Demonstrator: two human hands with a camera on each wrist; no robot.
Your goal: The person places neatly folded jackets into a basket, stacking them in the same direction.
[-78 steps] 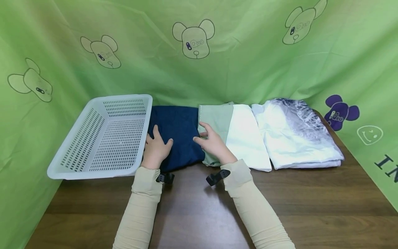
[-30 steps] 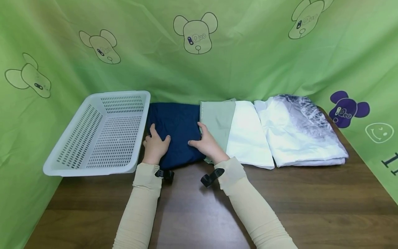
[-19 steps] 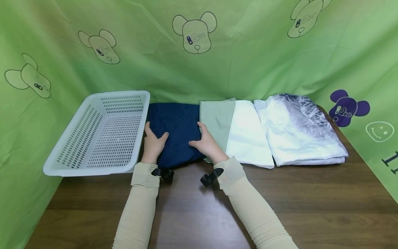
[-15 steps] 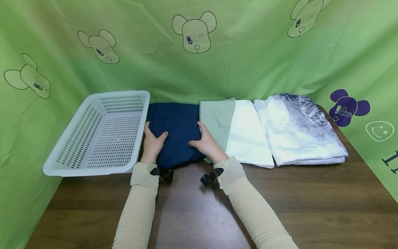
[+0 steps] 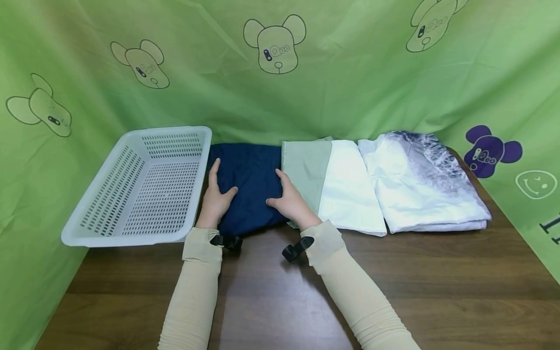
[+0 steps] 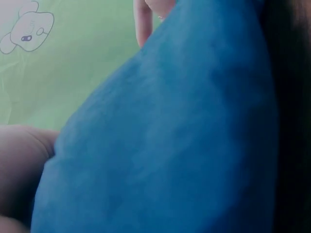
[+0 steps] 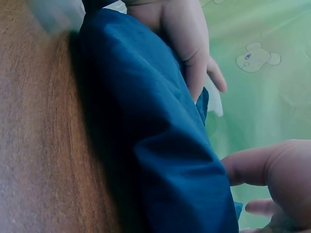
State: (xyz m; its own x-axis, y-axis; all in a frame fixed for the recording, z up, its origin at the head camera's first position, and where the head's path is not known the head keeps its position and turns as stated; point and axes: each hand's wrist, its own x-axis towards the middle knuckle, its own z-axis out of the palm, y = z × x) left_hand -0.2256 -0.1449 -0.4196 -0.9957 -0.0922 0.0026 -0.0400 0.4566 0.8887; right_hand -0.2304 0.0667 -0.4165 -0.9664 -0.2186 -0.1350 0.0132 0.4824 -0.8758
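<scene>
A folded navy cloth (image 5: 249, 184) lies on the table between both hands. My left hand (image 5: 216, 201) holds its left side, thumb (image 7: 194, 73) on top and index finger stretched forward along the cloth; the other fingers are hidden at the edge. On the opposite side, my right hand (image 5: 292, 201) grips the cloth with its thumb over the top and index finger at the right edge, where the navy meets a green-and-white folded cloth (image 5: 308, 170). In the left wrist view the cloth fills most of the frame, bulging past the thumb (image 6: 24, 160).
A white perforated basket (image 5: 203, 180) stands directly left of the navy cloth, near the left hand. To the right lies a folded white cloth (image 5: 424, 194) with a dark grey print. Behind everything hangs a green curtain (image 5: 332, 92); the wooden table (image 5: 262, 301) extends in front.
Both hands have come onto the navy cloth's sides, the right moving left and its thumb coming onto the cloth. Since about half a second ago, the left index finger has stretched forward.
</scene>
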